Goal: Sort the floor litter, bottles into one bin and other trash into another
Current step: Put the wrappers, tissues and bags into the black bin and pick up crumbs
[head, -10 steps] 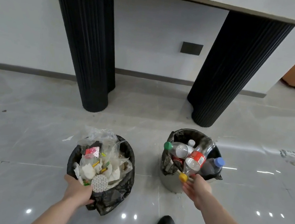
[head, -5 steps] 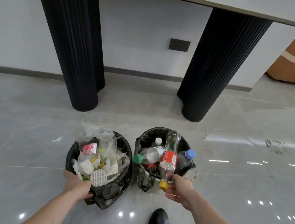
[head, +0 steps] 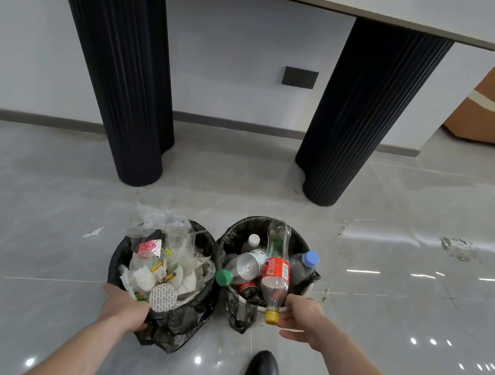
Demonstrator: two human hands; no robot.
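Two bins sit side by side on the glossy grey floor [head: 47,257], and I have a grip on each. My left hand [head: 124,307] curls over the near rim of the black-bagged bin of mixed trash [head: 182,315], which is heaped with crumpled white paper, clear plastic film and a round patterned foil seal. My right hand [head: 302,318] is at the near rim of the black-lined bin of plastic bottles [head: 232,232]; its fingers look curled on the rim, though the clear bottle with the red label and yellow cap [head: 276,270] hides part of them, so I cannot be sure. That bottle leans out over the rim, cap towards me. One scrap of white paper [head: 93,231] lies on the floor to the left, near the trash bin. Sorting looks almost done. Best to keep both bins level and steady; any tilt and the leaning bottle could slide out, so tuck it in first.
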